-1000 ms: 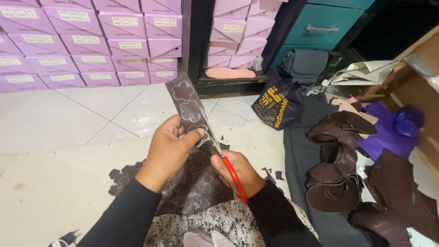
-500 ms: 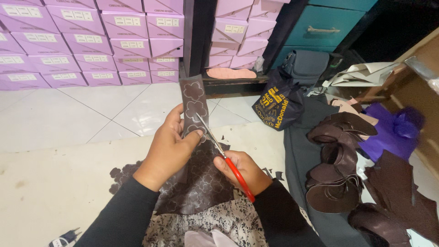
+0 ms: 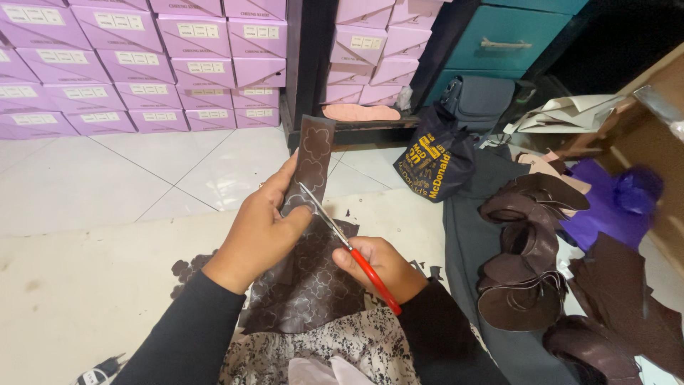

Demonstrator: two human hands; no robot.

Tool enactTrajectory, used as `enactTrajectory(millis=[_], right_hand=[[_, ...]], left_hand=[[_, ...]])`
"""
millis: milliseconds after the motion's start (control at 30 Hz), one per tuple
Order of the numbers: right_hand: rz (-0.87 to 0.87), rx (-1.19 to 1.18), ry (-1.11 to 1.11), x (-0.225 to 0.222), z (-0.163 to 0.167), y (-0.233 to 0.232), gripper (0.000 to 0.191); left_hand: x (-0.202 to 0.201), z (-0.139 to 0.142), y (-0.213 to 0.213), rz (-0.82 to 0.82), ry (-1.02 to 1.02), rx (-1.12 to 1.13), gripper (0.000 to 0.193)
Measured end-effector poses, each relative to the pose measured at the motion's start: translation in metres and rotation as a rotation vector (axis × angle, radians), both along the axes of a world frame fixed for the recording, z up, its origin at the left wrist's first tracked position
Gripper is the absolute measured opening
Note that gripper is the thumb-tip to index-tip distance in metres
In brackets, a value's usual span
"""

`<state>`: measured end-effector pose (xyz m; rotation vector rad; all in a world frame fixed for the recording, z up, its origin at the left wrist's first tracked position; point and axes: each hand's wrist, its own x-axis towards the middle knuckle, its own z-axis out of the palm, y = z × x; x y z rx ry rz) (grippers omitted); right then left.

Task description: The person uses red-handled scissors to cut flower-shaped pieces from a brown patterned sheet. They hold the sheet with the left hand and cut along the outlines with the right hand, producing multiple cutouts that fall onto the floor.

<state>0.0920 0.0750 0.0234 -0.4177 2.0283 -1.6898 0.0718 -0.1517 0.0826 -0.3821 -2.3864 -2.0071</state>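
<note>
My left hand pinches a sheet of dark brown leather marked with traced flower outlines, holding a narrow strip of it upright. My right hand grips red-handled scissors, whose blades sit in the leather just below my left thumb. The lower part of the sheet drapes over my lap, which is covered in black-and-white patterned cloth.
Stacks of purple boxes line the back wall. A dark printed bag and a grey bag lie ahead on the right. Piles of cut brown leather pieces rest on grey cloth, with purple material beyond. Small scraps dot the floor.
The scissors have cut further along the traced outline. The upright strip has shifted slightly right and tilted, and my left hand has regripped it lower.
</note>
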Motion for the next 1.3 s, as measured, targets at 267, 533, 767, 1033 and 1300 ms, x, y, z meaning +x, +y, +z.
enactTrajectory(millis=[267,533,767,1033,1300], right_hand=[[-0.208,-0.184,-0.026,0.028,0.009,-0.033,0.04],[-0.2,-0.177,-0.054,0.031,0.023,-0.019,0.041],[-0.132,-0.235,-0.122,0.049,0.045,-0.008,0.038],[-0.142,-0.283,-0.08,0.088,0.065,-0.036,0.038],[-0.149,-0.233,-0.042,0.075,0.059,-0.074,0.038]], left_hand=[[0.015,-0.001,-0.004,0.041,-0.206,0.55,0.039],[0.016,0.003,0.032,0.146,-0.253,0.564,0.011],[0.027,0.016,0.032,0.078,-0.186,0.445,0.009],[0.067,0.043,0.001,0.082,-0.147,0.37,0.012],[0.06,0.047,-0.043,0.052,-0.121,0.419,0.009]])
